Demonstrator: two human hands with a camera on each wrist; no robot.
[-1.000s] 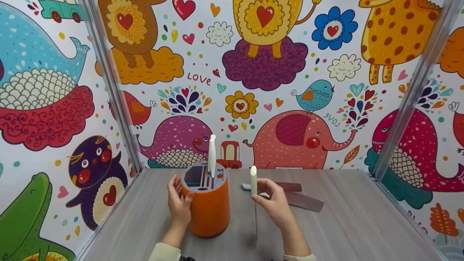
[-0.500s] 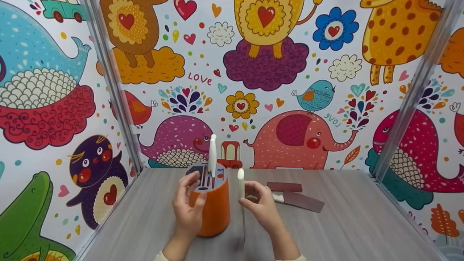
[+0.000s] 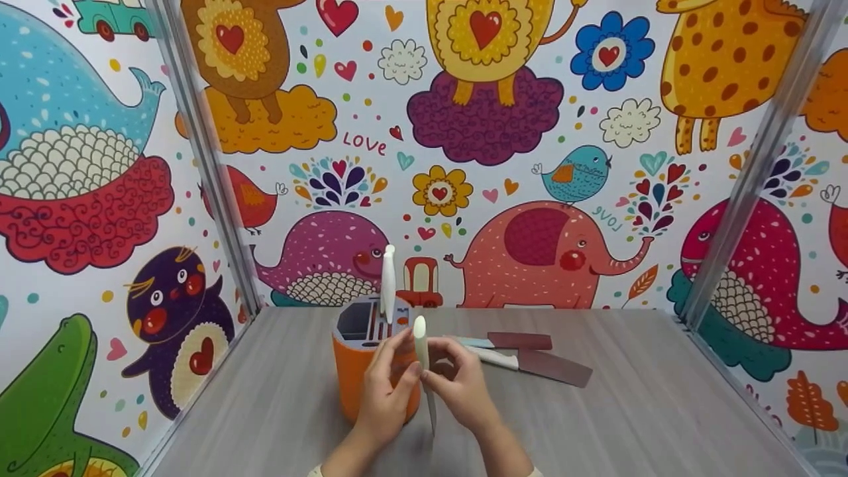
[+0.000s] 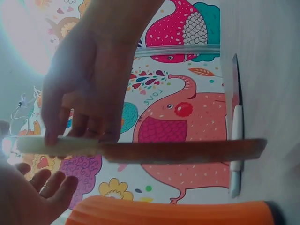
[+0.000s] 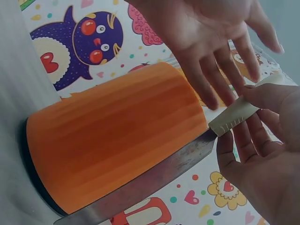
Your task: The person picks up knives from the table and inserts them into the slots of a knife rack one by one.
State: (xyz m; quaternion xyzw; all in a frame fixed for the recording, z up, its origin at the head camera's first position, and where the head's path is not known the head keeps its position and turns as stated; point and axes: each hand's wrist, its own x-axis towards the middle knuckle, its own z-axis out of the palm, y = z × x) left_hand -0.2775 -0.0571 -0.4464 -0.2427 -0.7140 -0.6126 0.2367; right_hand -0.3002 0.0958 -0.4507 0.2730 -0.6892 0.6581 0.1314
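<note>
My right hand (image 3: 460, 384) holds a knife by its pale handle (image 3: 421, 338), pinching it between thumb and fingers. The handle points up and the knife's dark blade (image 5: 154, 176) points down, in front of the orange knife block (image 3: 351, 374). My left hand (image 3: 384, 391) is close to the left of the handle. In the right wrist view, the left hand's fingers (image 5: 225, 65) are spread beside the handle, not gripping it; whether a fingertip touches it I cannot tell. White handles (image 3: 388, 285) stand up out of the block's slotted top.
Two knives lie on the table right of the block: a cleaver (image 3: 556, 368) with a white handle, and behind it a narrower knife (image 3: 520, 341). Patterned walls (image 3: 517, 265) stand at the back and sides of the grey table (image 3: 629, 411).
My right hand has carried the knife leftward, toward the block. My left hand has left the block's side and moved right, up to the knife's handle.
</note>
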